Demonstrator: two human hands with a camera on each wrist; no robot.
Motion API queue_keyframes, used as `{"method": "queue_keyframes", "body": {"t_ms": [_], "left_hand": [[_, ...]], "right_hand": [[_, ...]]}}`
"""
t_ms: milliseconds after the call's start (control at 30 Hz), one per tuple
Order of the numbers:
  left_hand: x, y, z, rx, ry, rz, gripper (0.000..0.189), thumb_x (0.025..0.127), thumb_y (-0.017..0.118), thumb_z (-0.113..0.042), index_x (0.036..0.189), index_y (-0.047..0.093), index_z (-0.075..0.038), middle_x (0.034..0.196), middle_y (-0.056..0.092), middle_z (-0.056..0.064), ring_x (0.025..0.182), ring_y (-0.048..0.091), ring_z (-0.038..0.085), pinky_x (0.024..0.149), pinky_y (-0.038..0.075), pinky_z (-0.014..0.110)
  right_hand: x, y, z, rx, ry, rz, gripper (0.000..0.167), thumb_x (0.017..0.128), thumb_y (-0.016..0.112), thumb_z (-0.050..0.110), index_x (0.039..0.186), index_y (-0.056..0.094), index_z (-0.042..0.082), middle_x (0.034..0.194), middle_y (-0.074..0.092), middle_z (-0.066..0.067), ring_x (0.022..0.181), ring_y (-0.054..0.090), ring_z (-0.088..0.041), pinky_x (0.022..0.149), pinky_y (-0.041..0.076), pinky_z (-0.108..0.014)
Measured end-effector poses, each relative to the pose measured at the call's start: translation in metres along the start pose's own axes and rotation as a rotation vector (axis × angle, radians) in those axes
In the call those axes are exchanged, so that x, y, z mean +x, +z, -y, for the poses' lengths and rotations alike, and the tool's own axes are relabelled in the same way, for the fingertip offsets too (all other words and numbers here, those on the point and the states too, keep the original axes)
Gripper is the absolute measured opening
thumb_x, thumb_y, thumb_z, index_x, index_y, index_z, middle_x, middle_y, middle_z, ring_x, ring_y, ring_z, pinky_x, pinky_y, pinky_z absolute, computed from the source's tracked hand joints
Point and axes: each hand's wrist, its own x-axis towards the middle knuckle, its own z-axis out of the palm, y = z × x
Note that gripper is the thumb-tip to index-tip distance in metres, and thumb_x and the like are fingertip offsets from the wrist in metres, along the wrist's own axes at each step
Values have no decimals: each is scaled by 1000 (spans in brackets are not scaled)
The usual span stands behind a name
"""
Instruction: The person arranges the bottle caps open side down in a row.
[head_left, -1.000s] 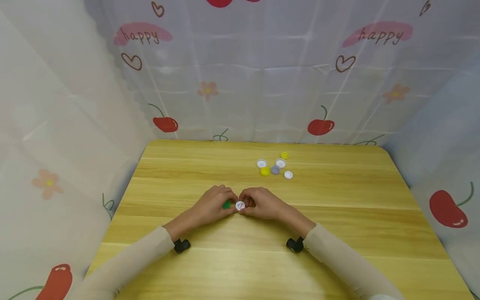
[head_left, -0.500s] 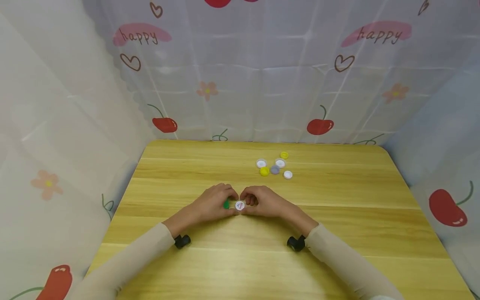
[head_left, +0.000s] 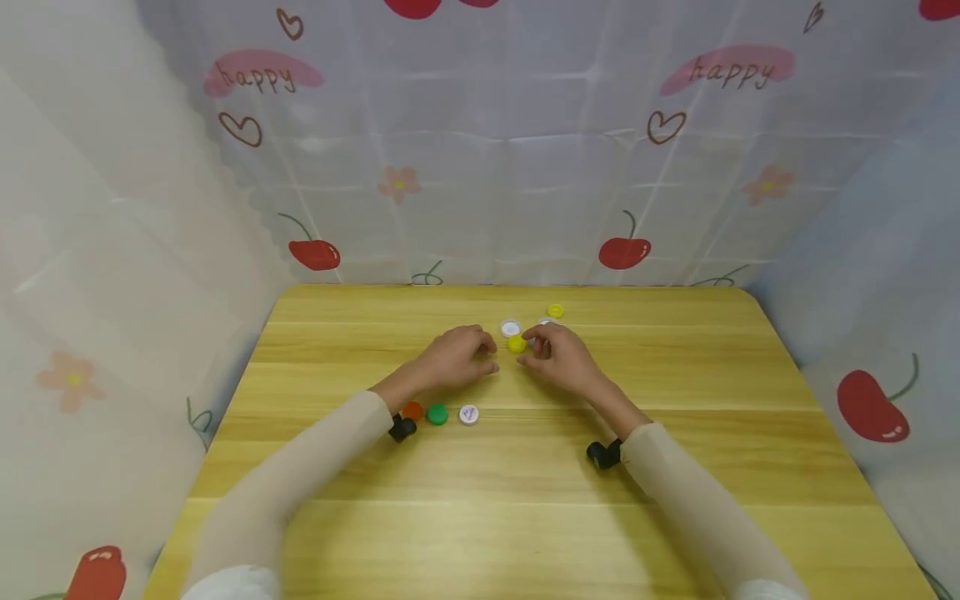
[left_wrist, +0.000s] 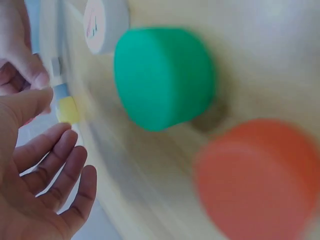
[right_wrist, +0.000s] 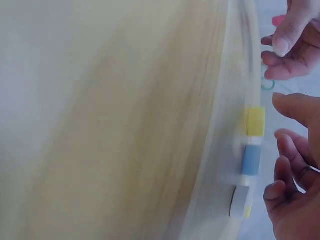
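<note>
Both hands hover over the far half of the table, holding nothing. My left hand (head_left: 457,357) has bent, parted fingers left of a yellow bottle cap (head_left: 517,343); in the left wrist view its fingers look loosely spread. Close to that cap, on its right, my right hand (head_left: 558,358) has thumb and forefinger apart. In the right wrist view the yellow cap (right_wrist: 256,121) stands clear of the fingers, beside a blue cap (right_wrist: 251,160) and a white cap (right_wrist: 240,201). Near my left wrist, an orange cap (head_left: 412,411), a green cap (head_left: 437,414) and a printed white cap (head_left: 468,414) form a row.
Behind the hands lie a white cap (head_left: 510,328), another white cap (head_left: 547,321) partly covered by my right hand, and a second yellow cap (head_left: 555,310). The wooden table (head_left: 525,533) ends at a printed curtain (head_left: 495,192) at the back.
Both hands have let go of the printed white cap, leaving it beside the green one. They have moved away from me toward the yellow cap, uncovering the green and orange caps.
</note>
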Motion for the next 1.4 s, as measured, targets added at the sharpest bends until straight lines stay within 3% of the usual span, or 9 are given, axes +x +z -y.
{"method": "queue_keyframes", "body": {"t_ms": [167,333,567,767,967,1233,1400], "left_hand": [[28,6,-5,102,-29,4,43,104,71,-41,136,71,-13,127,68,4,118,64,22,101,59,42],[44,11,-9,124,-45,-17,39,104,71,-38,133,72,-12,122,67,4,113,63,23,97,59,42],[48,17,-8,121,-39,-42,27,103,74,-32,123,74,-13,111,67,2,105,64,21,89,59,42],[49,17,-7,149,-27,-46,28,104,73,-33,124,74,-14,113,68,1,106,64,20,89,60,40],[36,7,-8,140,13,-68,30,103,74,-36,124,75,-15,117,70,0,110,67,19,94,61,38],[-5,2,-10,-48,127,-81,32,102,75,-41,126,74,-19,120,71,-5,112,67,13,99,58,34],[-29,10,-16,-70,215,-130,31,102,76,-42,124,74,-20,118,71,-5,108,68,12,94,59,31]], "right_hand": [[12,-2,-9,-64,5,-19,40,92,87,25,123,76,2,92,67,-10,88,54,-26,94,43,-41],[19,0,-14,-96,2,4,31,93,85,23,118,78,6,86,64,-7,88,51,-26,92,41,-41],[23,5,-14,-98,-33,34,27,93,85,21,114,78,5,81,62,-5,81,52,-22,92,43,-42],[24,6,-14,-114,-31,33,27,94,85,22,115,77,6,83,63,-5,83,51,-22,87,42,-39],[19,0,-9,-55,-74,30,28,92,86,23,113,76,8,87,63,-6,86,51,-21,89,41,-39],[-11,-4,3,93,-136,48,27,88,89,23,108,71,18,89,59,-4,87,48,-18,78,40,-31],[-36,-3,13,132,-216,30,28,86,88,19,107,70,19,89,59,-10,84,50,-24,74,39,-26]]}}
